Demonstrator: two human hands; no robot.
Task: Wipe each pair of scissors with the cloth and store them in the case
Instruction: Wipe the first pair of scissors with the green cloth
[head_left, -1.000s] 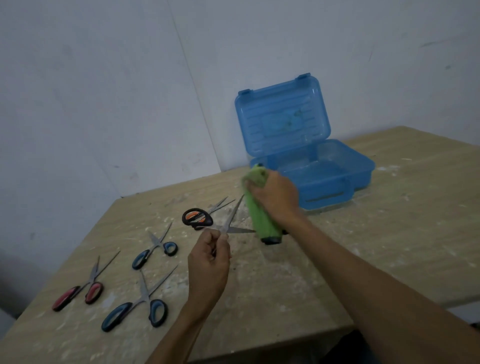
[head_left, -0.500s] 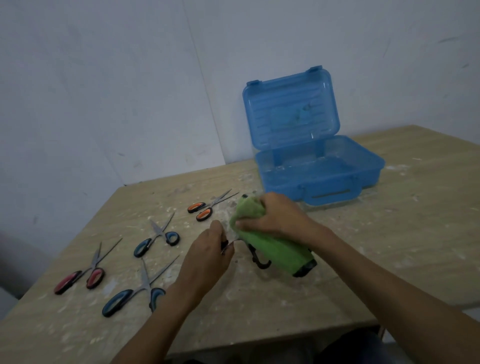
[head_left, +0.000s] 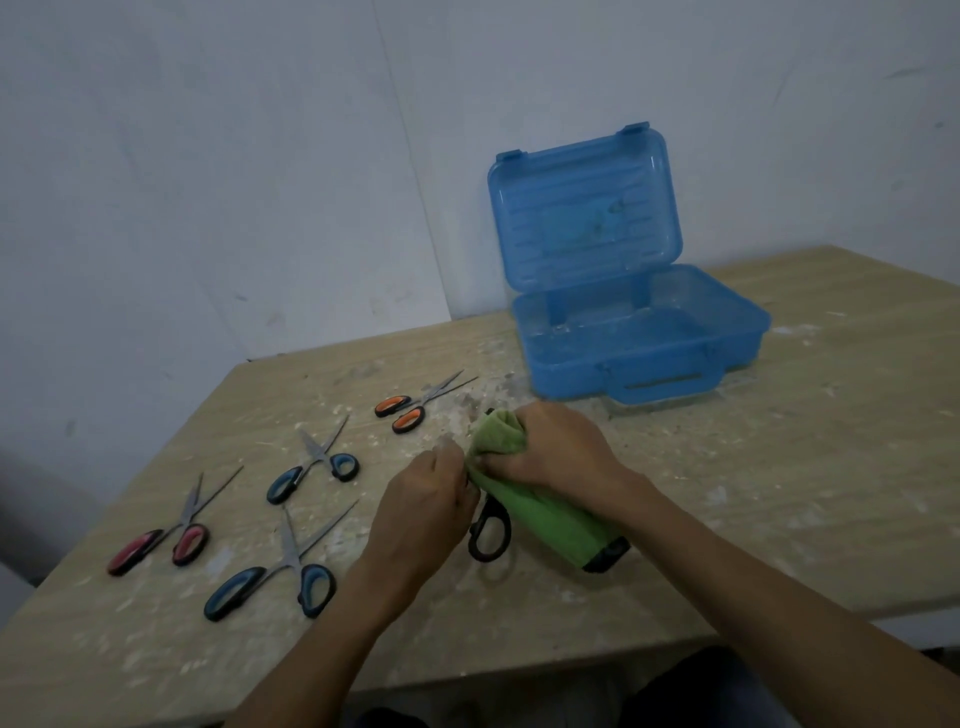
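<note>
Item: black-handled scissors (head_left: 489, 535), mostly wrapped in green cloth (head_left: 550, 519), mid-table (head_left: 779, 467), near open blue case (head_left: 639, 338).
R hand (head_left: 550, 452) fingers gripped the cloth.
L hand (head_left: 421, 499) fingers curled, apparently pinching scissors.
Rec.: squeeze firmly, draw along blades, fingertips off edges.

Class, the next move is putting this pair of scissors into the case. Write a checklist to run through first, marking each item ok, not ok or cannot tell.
1. Lid of the case raised: ok.
2. Right hand grips the green cloth around the black-handled scissors: ok.
3. Left hand holds those scissors: ok.
4. Blades shut: cannot tell, the cloth covers them.
5. Blades wiped clean: cannot tell.
6. Orange-handled scissors lie left of the path to the case: ok.
</note>
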